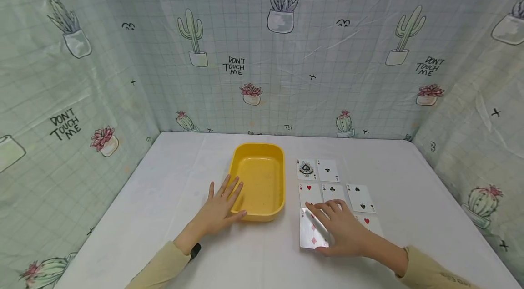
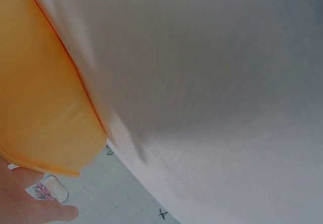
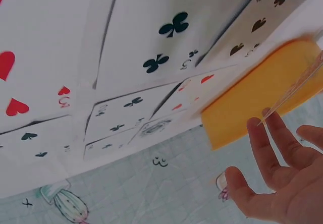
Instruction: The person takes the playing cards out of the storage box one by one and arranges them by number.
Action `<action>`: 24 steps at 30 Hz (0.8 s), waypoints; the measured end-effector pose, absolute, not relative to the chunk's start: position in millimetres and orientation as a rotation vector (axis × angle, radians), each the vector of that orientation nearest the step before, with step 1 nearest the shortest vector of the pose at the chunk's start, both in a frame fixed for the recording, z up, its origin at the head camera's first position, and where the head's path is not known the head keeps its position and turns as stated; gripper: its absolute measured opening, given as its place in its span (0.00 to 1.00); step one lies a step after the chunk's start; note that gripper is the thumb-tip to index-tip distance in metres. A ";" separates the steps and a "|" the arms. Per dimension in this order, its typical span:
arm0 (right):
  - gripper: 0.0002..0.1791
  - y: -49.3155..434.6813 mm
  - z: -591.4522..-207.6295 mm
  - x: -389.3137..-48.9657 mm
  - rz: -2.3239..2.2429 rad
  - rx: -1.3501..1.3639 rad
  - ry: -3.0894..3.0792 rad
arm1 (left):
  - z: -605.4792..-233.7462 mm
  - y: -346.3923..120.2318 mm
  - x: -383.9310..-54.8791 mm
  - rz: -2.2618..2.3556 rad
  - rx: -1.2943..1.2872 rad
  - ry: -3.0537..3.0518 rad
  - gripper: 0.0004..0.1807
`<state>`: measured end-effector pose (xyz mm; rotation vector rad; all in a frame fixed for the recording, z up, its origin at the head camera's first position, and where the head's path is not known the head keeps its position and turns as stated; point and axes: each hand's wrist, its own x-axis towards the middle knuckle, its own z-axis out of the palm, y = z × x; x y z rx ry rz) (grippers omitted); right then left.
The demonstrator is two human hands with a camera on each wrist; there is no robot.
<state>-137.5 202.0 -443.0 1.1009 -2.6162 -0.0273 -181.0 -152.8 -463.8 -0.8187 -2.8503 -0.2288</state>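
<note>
My right hand holds a diamond playing card at its edges, fingers at the far end and thumb near the bottom corner. The card appears tilted and almost edge-on in the right wrist view. Under and around this hand lie face-up cards in rows, among them a two of hearts, a two of spades and a three of clubs. My left hand spreads its fingers over the left rim of a yellow tray.
Behind the twos lie an ace of spades and an ace of clubs. A white cloth covers the table. Printed cactus curtains enclose its back and sides.
</note>
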 end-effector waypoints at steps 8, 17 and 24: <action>0.55 224.4 -449.9 -121.8 -0.004 1.041 -2.675 | -463.8 -152.1 -181.2 -0.262 -0.823 -2.859 0.43; 0.57 257.4 -449.2 -117.7 0.001 0.920 -2.708 | -460.0 -151.8 -180.9 -0.259 -0.824 -2.858 0.43; 0.59 279.7 -449.2 -116.8 0.023 0.804 -2.879 | -463.6 -151.2 -182.0 -0.246 -0.830 -2.854 0.43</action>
